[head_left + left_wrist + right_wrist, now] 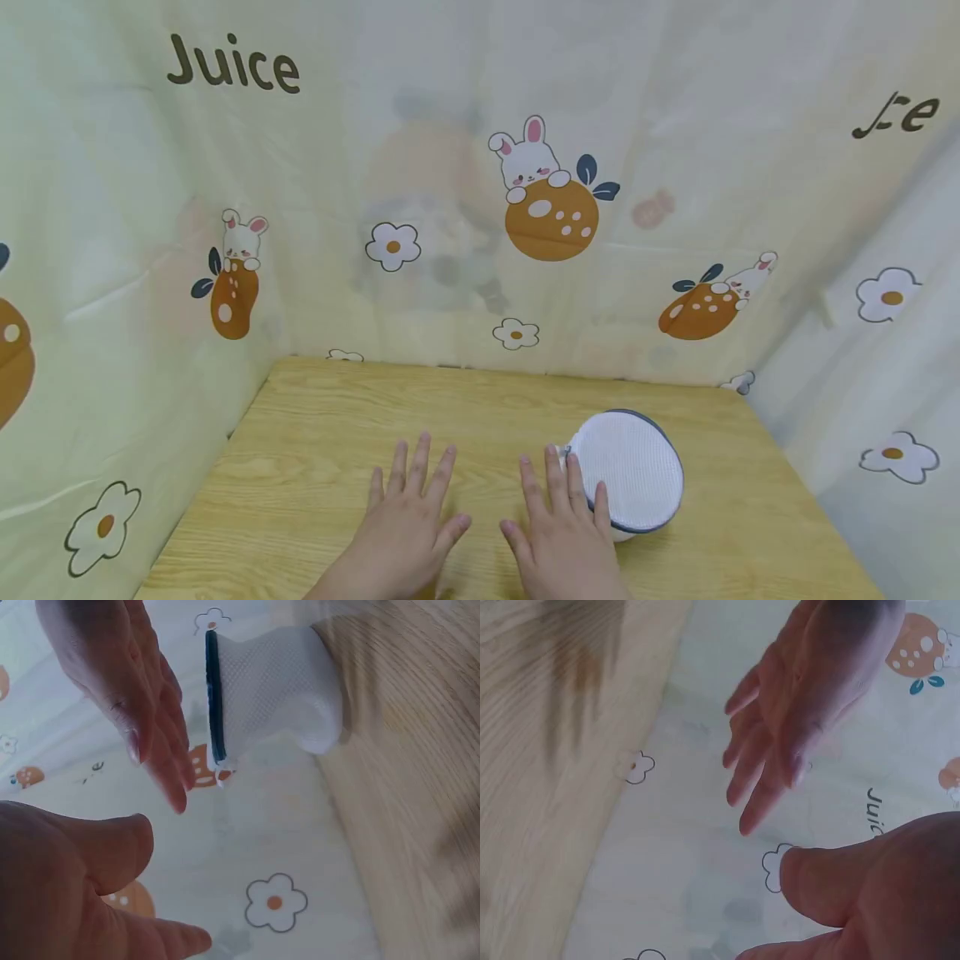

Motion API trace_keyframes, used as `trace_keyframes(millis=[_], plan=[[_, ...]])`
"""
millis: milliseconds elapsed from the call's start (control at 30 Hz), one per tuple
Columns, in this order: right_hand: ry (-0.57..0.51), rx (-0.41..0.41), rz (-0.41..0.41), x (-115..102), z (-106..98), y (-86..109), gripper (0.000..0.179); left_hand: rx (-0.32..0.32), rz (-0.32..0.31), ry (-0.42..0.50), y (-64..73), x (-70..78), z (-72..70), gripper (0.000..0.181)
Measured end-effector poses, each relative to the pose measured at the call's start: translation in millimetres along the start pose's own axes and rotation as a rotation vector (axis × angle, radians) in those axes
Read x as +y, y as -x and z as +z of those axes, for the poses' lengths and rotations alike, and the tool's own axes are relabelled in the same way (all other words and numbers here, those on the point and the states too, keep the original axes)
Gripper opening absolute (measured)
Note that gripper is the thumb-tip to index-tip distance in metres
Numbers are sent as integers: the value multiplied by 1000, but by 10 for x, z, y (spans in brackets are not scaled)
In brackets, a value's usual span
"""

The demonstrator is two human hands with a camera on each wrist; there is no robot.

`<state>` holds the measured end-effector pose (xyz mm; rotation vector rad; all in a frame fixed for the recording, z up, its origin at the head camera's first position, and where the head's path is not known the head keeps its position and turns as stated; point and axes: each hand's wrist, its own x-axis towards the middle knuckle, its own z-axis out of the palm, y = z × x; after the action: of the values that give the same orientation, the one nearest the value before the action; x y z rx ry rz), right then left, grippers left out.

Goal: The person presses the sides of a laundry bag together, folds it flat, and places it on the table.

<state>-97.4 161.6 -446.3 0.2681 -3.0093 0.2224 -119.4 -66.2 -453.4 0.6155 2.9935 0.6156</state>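
Observation:
A round white mesh laundry bag (628, 471) with navy edging stands on the right half of the wooden table. Its zip pull shows at the rim by my right fingertips. In the left wrist view the mesh bag (274, 690) has a softly dented side wall. My right hand (566, 542), fingers spread and palm down, overlaps the bag's left edge in the head view; the left wrist view shows a gap between them. Left of it, my left hand (405, 533) is held over the table with fingers spread, holding nothing. Both hands appear raised off the wood.
The wooden table (337, 417) is enclosed at the back and both sides by a pale curtain (442, 325) printed with rabbits, oranges and flowers. Curtain folds meet the table's back edge. Hand shadows fall on the wood in the right wrist view.

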Motion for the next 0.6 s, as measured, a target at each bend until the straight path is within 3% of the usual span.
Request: trace_keyframes(millis=[233, 367, 600], plan=[[-91, 38, 27, 114, -135, -59, 73, -82, 23, 164, -15, -37, -93, 83], [-140, 31, 37, 223, -273, -82, 75, -78, 26, 253, -48, -31, -144, 83], [-280, 56, -8, 468, -482, -118, 69, -44, -6, 509, -233, 50, -221, 76]])
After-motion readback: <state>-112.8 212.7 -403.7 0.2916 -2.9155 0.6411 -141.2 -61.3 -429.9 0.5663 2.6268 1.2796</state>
